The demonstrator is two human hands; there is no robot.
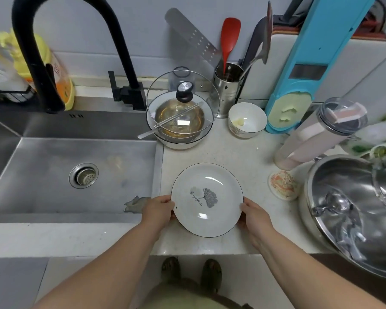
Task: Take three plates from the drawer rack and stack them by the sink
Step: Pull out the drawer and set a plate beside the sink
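A white plate [206, 199] with a thin dark rim and a grey leaf picture in the middle sat on the pale surface [232, 152], just to the right of the sink [76, 175]. The left hand [157, 209] was closed on the plate's left edge and the right hand [255, 216] was closed on its right edge, with the thumbs on top of the rim. It was hard to tell if the plate lay flat on the surface or was just above it, and if more plates were under it. The plate looked hard and smooth and shiny, so it would likely be a bit heavy and slippery, more so with wet fingers. It could chip or break if it hit the metal pot [354, 208] near its right side or dropped onto the surface. The best place to hold it seemed to be the two sides of the rim, thumbs above and fingers under.
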